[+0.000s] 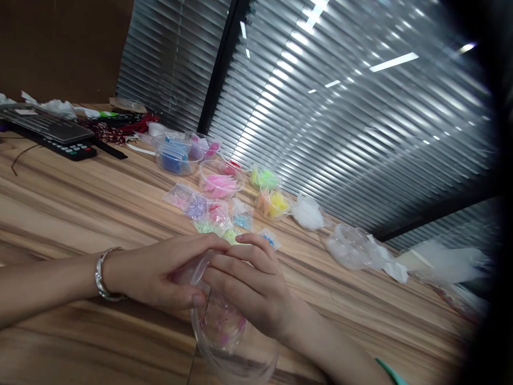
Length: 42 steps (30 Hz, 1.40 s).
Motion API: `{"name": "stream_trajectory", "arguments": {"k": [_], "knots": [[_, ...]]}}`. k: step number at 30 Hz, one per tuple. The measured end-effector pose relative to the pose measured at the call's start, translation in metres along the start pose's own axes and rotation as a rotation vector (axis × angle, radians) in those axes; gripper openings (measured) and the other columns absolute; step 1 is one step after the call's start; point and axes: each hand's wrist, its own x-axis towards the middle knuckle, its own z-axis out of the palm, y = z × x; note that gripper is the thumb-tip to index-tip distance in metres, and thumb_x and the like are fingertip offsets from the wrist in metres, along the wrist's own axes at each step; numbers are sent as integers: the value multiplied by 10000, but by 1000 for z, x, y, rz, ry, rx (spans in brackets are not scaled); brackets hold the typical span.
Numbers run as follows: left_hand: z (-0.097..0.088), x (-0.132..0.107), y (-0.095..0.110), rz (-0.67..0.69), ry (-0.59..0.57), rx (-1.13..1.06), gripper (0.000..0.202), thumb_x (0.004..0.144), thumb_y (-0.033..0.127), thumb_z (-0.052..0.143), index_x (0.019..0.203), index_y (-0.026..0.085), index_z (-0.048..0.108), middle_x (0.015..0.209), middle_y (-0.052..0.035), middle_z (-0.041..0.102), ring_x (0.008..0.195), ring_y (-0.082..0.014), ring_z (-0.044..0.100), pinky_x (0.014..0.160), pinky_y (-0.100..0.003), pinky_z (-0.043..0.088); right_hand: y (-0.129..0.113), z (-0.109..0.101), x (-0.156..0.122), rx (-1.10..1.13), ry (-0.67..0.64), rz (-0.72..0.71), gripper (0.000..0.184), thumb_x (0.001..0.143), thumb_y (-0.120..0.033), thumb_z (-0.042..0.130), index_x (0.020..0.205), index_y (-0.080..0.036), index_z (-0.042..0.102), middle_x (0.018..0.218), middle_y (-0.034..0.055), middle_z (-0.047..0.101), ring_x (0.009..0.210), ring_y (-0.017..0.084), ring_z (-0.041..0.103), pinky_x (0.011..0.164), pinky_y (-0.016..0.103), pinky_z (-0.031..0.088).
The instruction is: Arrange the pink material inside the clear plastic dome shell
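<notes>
Both my hands meet over a clear plastic cup lying on its side on the wooden table. My left hand, with a silver bracelet at the wrist, grips the cup's rim from the left. My right hand wraps the cup from the right, fingers laid over it. Small pink and colourful pieces show through the cup's wall. Just beyond my fingers lie several small clear bags of coloured beads.
Clear tubs with blue, pink, green and yellow-orange contents stand further back. An empty clear cup and crumpled plastic lie right. A black keyboard and red cords sit far left. Window blinds rise behind.
</notes>
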Motion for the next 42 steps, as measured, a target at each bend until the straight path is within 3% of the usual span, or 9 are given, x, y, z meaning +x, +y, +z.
{"name": "stream_trajectory", "arguments": {"k": [6, 11, 16, 21, 29, 32, 35, 39, 42], "knots": [[6, 0, -5, -30, 42, -112, 653, 818, 525, 626, 1339, 211, 387, 1289, -116, 497, 1155, -281, 502, 1006, -433, 441, -2, -5, 1, 25, -34, 19, 189, 964, -160, 473, 927, -124, 655, 921, 38, 691, 886, 163, 571, 847, 349, 499], [7, -4, -7, -10, 71, -47, 656, 804, 524, 645, 1336, 238, 389, 1260, -93, 527, 1133, -271, 522, 961, -387, 473, -6, -6, -1, 86, -86, 22, 222, 969, -188, 476, 1048, -99, 664, 1145, 59, 663, 1076, 189, 583, 1011, 321, 486], [8, -7, -7, 30, 108, 26, 617, 821, 520, 620, 1319, 239, 389, 1250, -89, 553, 1075, -259, 569, 860, -337, 516, -7, -3, 1, 122, -69, -10, 240, 958, -208, 491, 1079, -73, 650, 1200, 85, 638, 1140, 193, 571, 1089, 336, 436], [8, -6, -9, 118, 168, 74, 519, 852, 529, 571, 1237, 209, 434, 1124, -88, 610, 963, -237, 611, 788, -312, 514, -4, 3, -1, 140, -88, -62, 298, 972, -204, 389, 1132, -60, 594, 1129, 86, 656, 1143, 169, 559, 1151, 370, 332], [10, -8, -13, 118, 135, 104, 586, 832, 561, 568, 1268, 202, 414, 1081, -93, 617, 879, -216, 603, 757, -305, 494, -1, -1, -1, 214, -37, -86, 258, 968, -169, 423, 1135, -62, 587, 1084, 87, 671, 1113, 188, 575, 1097, 402, 388], [7, -6, -7, 99, 142, 121, 502, 864, 545, 528, 1200, 180, 455, 953, -70, 625, 776, -178, 584, 687, -272, 481, 0, -8, 0, 320, 125, -81, 238, 969, -126, 391, 958, -83, 625, 986, 96, 682, 1024, 183, 603, 990, 395, 476], [4, -3, -3, 83, 180, 145, 446, 895, 549, 475, 1119, 164, 485, 847, -44, 588, 700, -147, 544, 618, -238, 446, 1, -12, -1, 404, 188, -63, 293, 954, -121, 374, 743, -113, 577, 700, 57, 619, 712, 147, 557, 693, 321, 502], [1, -3, -4, 86, 266, 130, 444, 909, 568, 446, 1108, 173, 495, 858, -37, 560, 716, -141, 521, 627, -226, 430, 2, -7, 0, 336, 33, -39, 340, 907, -101, 317, 596, -157, 443, 530, 9, 416, 531, 118, 352, 519, 274, 290], [1, -2, -6, 90, 303, 128, 426, 915, 557, 451, 1097, 176, 508, 871, -32, 557, 734, -136, 517, 653, -219, 430, 1, 0, 1, 298, -78, -15, 299, 861, -93, 343, 577, -172, 395, 562, 5, 388, 546, 120, 327, 534, 268, 286]]}}
